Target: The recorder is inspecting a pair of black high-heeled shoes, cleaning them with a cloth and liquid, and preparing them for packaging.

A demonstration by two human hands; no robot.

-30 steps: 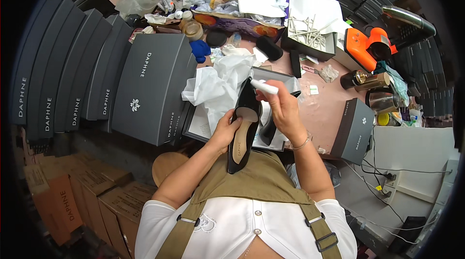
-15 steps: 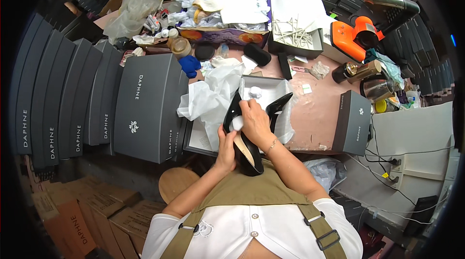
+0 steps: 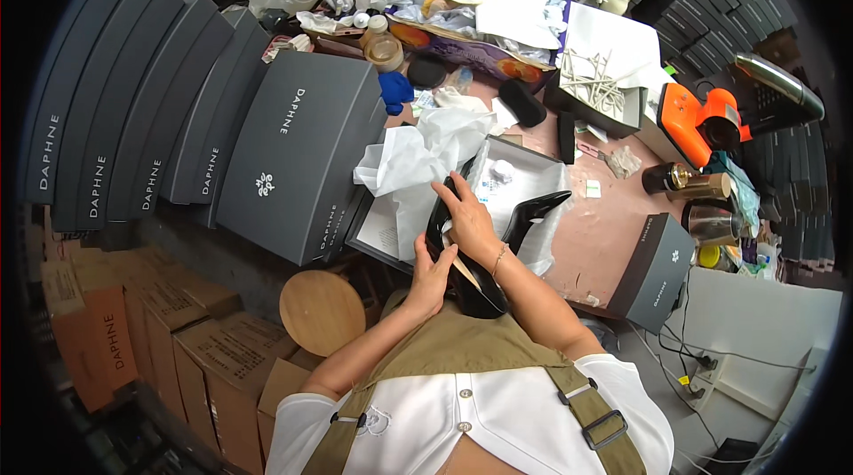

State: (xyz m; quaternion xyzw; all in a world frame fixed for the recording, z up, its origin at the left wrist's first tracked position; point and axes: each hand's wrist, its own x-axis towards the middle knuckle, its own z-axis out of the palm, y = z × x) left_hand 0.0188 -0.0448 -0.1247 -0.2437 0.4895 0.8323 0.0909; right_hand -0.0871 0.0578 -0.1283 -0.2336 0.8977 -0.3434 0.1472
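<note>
A glossy black dress shoe (image 3: 484, 299) with a beige insole is held in front of my waist, its toe pointing away from me. My left hand (image 3: 429, 283) grips its left side, thumb and fingers near the opening. Over the front part lies my right hand (image 3: 472, 228), fingers pressed on the toe and the thumb side at the opening. A bit of white stuffing shows between the hands, though most of it is hidden. Beyond my right hand, a second black shoe (image 3: 538, 206) rests in the open grey shoebox (image 3: 526, 153), which is lined with white tissue paper (image 3: 435, 151).
Closed grey shoeboxes (image 3: 298, 151) stand in a row at left. Another shoebox (image 3: 655, 271) sits at the table's right edge. A box of white sticks (image 3: 593, 84), an orange device (image 3: 682, 124) and a carton of crumpled paper (image 3: 471, 53) are at the back. A round wooden stool (image 3: 322, 315) is lower left.
The view has turned, so the table things appear shifted right. My right hand's fingers have spread more over the shoe's front. The white wad in the opening shows less.
</note>
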